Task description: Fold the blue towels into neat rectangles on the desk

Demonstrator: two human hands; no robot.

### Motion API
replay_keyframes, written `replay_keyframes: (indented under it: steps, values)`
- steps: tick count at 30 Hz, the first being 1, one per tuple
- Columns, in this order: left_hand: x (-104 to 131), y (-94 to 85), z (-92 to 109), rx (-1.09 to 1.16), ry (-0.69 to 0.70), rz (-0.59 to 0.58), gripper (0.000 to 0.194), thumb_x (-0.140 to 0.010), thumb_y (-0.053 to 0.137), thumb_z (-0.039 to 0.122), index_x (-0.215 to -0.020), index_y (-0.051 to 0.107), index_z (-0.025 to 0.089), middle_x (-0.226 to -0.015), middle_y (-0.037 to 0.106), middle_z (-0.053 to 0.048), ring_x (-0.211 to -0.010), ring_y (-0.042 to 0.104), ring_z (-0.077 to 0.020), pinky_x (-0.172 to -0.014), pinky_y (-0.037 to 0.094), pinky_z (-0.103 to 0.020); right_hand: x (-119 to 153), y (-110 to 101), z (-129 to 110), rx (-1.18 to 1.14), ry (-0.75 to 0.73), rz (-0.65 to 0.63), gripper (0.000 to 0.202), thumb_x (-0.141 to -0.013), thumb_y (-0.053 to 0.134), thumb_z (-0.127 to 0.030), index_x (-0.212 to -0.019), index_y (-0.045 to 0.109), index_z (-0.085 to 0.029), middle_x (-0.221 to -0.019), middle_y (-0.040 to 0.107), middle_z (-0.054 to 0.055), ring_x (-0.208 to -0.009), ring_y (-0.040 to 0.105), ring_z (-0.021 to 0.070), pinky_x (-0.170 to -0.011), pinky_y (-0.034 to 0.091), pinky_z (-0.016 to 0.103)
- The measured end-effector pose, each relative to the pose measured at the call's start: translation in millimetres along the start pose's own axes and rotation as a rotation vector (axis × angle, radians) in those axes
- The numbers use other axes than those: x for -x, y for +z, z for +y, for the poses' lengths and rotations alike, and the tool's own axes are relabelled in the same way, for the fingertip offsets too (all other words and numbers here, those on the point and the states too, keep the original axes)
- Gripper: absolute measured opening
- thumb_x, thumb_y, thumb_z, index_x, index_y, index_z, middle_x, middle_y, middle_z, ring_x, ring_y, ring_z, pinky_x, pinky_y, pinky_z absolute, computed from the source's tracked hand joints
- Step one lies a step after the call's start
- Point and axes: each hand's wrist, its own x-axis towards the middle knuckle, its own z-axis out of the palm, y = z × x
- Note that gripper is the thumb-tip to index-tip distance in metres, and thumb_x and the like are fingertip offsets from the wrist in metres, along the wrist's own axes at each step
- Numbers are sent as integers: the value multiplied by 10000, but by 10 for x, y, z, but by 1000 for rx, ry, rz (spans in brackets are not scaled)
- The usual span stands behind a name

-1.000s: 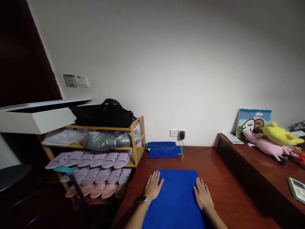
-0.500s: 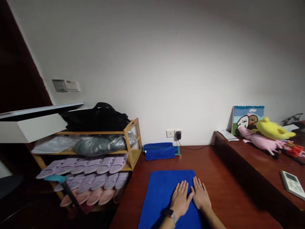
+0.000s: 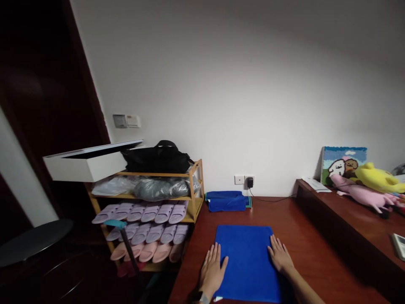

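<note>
A black bag (image 3: 158,161) lies atop the shoe rack (image 3: 192,196), slippers (image 3: 149,212) line its lower shelves, a stool (image 3: 38,238) stands to its left, a charger (image 3: 249,182) and yellow toy (image 3: 375,177) to its right

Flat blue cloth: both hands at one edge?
No, left hand is at left edge of the flat blue cloth, right hand at the right.

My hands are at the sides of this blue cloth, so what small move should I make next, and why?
Probably draw your left hand back toward the near left corner of the blue cloth. The cloth looks flat, that hand lies along its left edge just beyond the white tag at that corner, and your right hand is at the right edge.
</note>
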Motion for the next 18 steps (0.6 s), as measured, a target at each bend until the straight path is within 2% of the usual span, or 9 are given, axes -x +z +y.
replay_keyframes:
  steps: [4,9,13,15,16,18]
  values:
    - [-7,14,50,11,3,11,805,-1054,205,661,-1640,319,121,-1712,261,-108,-1590,257,-279,-1308,266,-481,240,25,25,-16,6,40,734,-1030,122,-447,-1660,239,-89,-1736,206,70,-1610,172,242,-1308,192,466]
    - [-52,122,-9,-7,21,58,768,-1060,243,642,-1629,362,141,-1702,303,-107,-1581,291,-282,-1299,290,-493,617,164,24,-19,4,37,739,-1029,152,-504,-1660,266,-136,-1723,250,38,-1607,194,232,-1319,161,459]
    - [-87,146,-83,-51,49,104,718,-1065,277,600,-1607,416,150,-1679,365,-111,-1559,349,-291,-1281,325,-522,700,125,-33,-27,7,35,732,-1031,177,-486,-1655,265,-114,-1722,239,44,-1609,189,241,-1325,141,466]
    - [-111,133,10,-77,69,179,687,-1068,298,565,-1597,435,150,-1664,400,-121,-1554,360,-304,-1276,329,-547,697,79,-53,-43,11,25,728,-1033,175,-487,-1655,261,-118,-1722,238,39,-1610,185,237,-1326,140,460]
    - [-122,130,118,-80,90,217,667,-1073,300,544,-1597,438,155,-1659,415,-121,-1554,362,-306,-1274,330,-553,695,60,-59,-52,9,25,727,-1035,175,-490,-1655,261,-122,-1721,241,38,-1611,181,233,-1326,138,457]
    - [-133,147,465,-56,165,243,630,-1085,283,504,-1603,432,177,-1650,441,-108,-1551,373,-298,-1271,341,-545,695,32,-63,-67,6,32,719,-1038,179,-491,-1655,265,-133,-1720,247,36,-1612,176,227,-1325,135,455]
